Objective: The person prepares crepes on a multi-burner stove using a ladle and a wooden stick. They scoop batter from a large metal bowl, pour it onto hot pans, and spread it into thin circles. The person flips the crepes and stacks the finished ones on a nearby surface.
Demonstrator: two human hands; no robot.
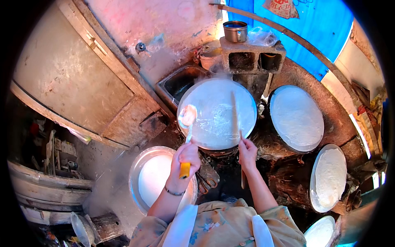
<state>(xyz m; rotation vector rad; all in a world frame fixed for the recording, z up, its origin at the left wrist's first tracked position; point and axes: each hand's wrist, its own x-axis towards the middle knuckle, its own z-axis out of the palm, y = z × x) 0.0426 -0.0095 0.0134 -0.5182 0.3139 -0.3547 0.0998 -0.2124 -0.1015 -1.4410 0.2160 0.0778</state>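
Note:
A large round griddle, coated in a thin pale layer, lies in front of me with steam rising at its far edge. My left hand is closed around the yellow-ended handle of a ladle, whose bowl is over the griddle's left part. In my right hand is a long thin wooden stick or spatula, its blurred far part over the griddle's right side. Whether it touches the surface I cannot tell. A wide metal basin of white batter stands below my left forearm.
Several round plates stand at the right, among them one with a white layer and one with a thicker sheet. Behind the griddle are a concrete block bearing a metal pot, and a metal sink. Scissors lie beside the basin.

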